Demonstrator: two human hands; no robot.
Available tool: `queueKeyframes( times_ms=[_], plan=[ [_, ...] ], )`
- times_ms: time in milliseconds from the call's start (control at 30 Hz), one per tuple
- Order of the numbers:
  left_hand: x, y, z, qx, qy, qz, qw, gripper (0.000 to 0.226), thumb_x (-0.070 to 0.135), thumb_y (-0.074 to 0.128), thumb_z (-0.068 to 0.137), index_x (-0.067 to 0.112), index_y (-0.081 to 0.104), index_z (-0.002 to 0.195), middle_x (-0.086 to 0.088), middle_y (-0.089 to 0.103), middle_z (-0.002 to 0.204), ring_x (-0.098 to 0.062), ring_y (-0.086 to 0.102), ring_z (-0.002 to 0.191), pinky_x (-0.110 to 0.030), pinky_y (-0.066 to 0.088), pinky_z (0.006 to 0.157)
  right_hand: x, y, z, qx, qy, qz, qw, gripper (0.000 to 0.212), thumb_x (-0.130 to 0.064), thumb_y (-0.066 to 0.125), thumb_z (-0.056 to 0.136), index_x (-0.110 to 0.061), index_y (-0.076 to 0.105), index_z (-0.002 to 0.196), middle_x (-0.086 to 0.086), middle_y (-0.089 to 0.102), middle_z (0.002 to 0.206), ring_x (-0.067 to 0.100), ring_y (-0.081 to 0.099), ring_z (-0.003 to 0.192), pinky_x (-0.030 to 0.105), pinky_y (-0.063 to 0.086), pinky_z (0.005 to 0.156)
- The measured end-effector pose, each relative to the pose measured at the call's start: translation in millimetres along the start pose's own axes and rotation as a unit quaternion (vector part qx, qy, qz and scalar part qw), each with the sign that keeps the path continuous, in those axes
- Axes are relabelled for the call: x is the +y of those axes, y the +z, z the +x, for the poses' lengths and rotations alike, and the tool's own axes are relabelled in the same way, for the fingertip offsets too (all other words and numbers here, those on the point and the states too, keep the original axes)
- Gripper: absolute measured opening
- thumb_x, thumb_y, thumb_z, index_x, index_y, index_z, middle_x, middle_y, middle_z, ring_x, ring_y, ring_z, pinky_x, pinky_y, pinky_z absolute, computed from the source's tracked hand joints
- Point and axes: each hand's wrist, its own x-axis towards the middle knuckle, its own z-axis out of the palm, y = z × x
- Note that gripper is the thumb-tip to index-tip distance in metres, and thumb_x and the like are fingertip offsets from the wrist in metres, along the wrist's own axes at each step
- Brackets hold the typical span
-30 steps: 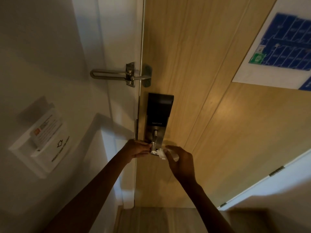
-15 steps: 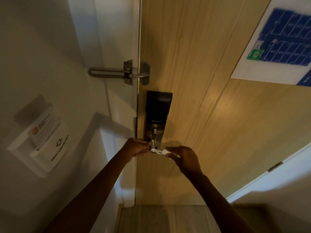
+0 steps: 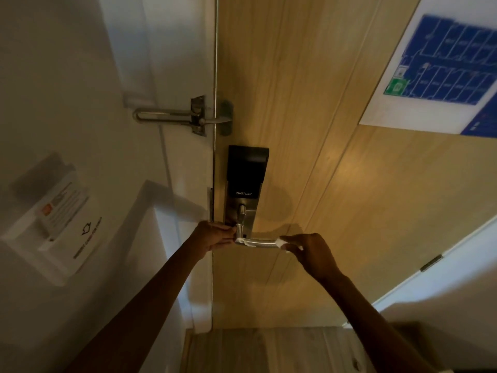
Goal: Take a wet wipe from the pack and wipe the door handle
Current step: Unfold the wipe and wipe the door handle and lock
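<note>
The metal lever door handle (image 3: 259, 243) sticks out to the right from a dark smart lock plate (image 3: 246, 181) on the wooden door (image 3: 309, 130). A white wet wipe (image 3: 282, 243) is wrapped around the handle's right end, and a bit of it shows at the left end. My right hand (image 3: 313, 253) is closed on the wipe at the handle's tip. My left hand (image 3: 215, 235) pinches the wipe at the handle's base by the lock plate. The wipe pack is not in view.
A metal swing-bar door guard (image 3: 185, 115) bridges frame and door above the lock. A white card holder (image 3: 56, 219) hangs on the left wall. A blue evacuation plan (image 3: 441, 68) is fixed to the door at upper right. Wooden floor (image 3: 255, 351) lies below.
My right hand has slid to the right along the handle with the wipe, baring the metal lever. My left hand has stayed at the handle's base.
</note>
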Motion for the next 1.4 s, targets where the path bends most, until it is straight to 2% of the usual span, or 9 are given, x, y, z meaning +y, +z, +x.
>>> queueKeyframes(
  times_ms=[167,300,500,600,833,933,1067,1233,1400],
  plan=[
    [0.9,0.2,-1.0,-0.003,0.004,0.007,1.0,0.032,0.007,0.068,0.082,-0.005,0.064,0.111,-0.02,0.069,0.111,-0.03,0.069,0.1,-0.038,0.056,0.087,26.7,-4.3,-2.3,0.073,0.057,0.023,0.995,0.015,-0.03,0.069,0.085,-0.022,0.077,0.096,-0.002,0.076,0.092,0.009,0.07,0.08,0.025,0.053,0.07],
    [-0.3,-0.1,0.1,-0.007,0.004,0.009,1.0,0.034,0.009,0.068,0.082,-0.005,0.062,0.112,-0.021,0.069,0.11,-0.029,0.069,0.099,-0.035,0.057,0.084,18.1,-2.8,7.7,0.188,0.19,0.13,0.955,0.019,-0.033,0.076,0.079,-0.018,0.078,0.09,-0.008,0.073,0.084,-0.001,0.066,0.073,0.009,0.048,0.065],
    [0.3,-0.2,0.8,-0.01,-0.006,-0.001,1.0,0.037,0.009,0.069,0.081,-0.005,0.062,0.114,-0.02,0.069,0.112,-0.028,0.069,0.101,-0.034,0.057,0.084,-5.5,5.6,15.8,0.183,0.254,0.198,0.929,0.012,-0.016,0.074,0.081,-0.014,0.077,0.092,-0.005,0.071,0.083,-0.002,0.063,0.07,0.0,0.042,0.061],
    [0.6,2.1,-1.1,0.0,-0.015,-0.01,1.0,0.036,0.008,0.07,0.08,-0.005,0.063,0.113,-0.02,0.069,0.111,-0.028,0.068,0.101,-0.031,0.058,0.081,-15.8,15.1,10.9,0.171,0.288,0.234,0.913,0.005,-0.018,0.072,0.082,-0.018,0.077,0.084,-0.005,0.071,0.075,-0.007,0.06,0.064,0.009,0.044,0.059],
    [2.4,2.2,-1.4,0.009,-0.015,-0.006,1.0,0.036,0.008,0.069,0.081,-0.004,0.062,0.114,-0.02,0.069,0.111,-0.028,0.069,0.098,-0.031,0.059,0.079,-12.1,21.8,-16.2,0.177,0.315,0.346,0.866,0.009,-0.018,0.074,0.081,-0.025,0.079,0.08,-0.001,0.076,0.078,0.019,0.072,0.078,0.042,0.06,0.071],
    [1.4,2.4,-1.7,0.006,-0.013,0.001,1.0,0.035,0.008,0.068,0.082,-0.003,0.062,0.115,-0.019,0.068,0.112,-0.027,0.069,0.1,-0.032,0.058,0.081,-13.1,17.9,-10.1,0.21,0.325,0.343,0.856,0.014,-0.018,0.075,0.08,-0.032,0.076,0.076,-0.003,0.075,0.08,0.016,0.071,0.078,0.038,0.059,0.071],
    [0.0,2.1,-2.5,-0.004,-0.013,-0.011,1.0,0.027,0.006,0.065,0.084,-0.001,0.063,0.11,-0.017,0.069,0.109,-0.027,0.067,0.101,-0.03,0.058,0.081,-29.4,23.4,-5.9,0.202,0.289,0.293,0.889,0.012,-0.017,0.074,0.081,-0.028,0.074,0.082,-0.012,0.072,0.078,-0.005,0.066,0.073,0.026,0.052,0.071],
    [-2.7,0.7,3.7,0.005,-0.013,-0.014,1.0,0.029,0.007,0.069,0.081,-0.001,0.066,0.109,-0.018,0.07,0.109,-0.028,0.069,0.099,-0.033,0.058,0.082,-20.1,13.4,-5.7,0.21,0.269,0.325,0.882,0.01,-0.021,0.073,0.081,-0.023,0.076,0.09,-0.003,0.076,0.086,0.013,0.072,0.08,0.044,0.059,0.076],
    [-3.7,-1.3,3.8,-0.001,-0.013,-0.017,1.0,0.029,0.008,0.07,0.08,-0.001,0.067,0.108,-0.016,0.071,0.106,-0.026,0.07,0.098,-0.032,0.058,0.082,-44.0,9.9,16.5,0.226,0.211,0.305,0.901,0.026,-0.013,0.07,0.084,-0.025,0.067,0.106,-0.002,0.074,0.081,0.003,0.069,0.071,0.017,0.054,0.064]
  ],
)
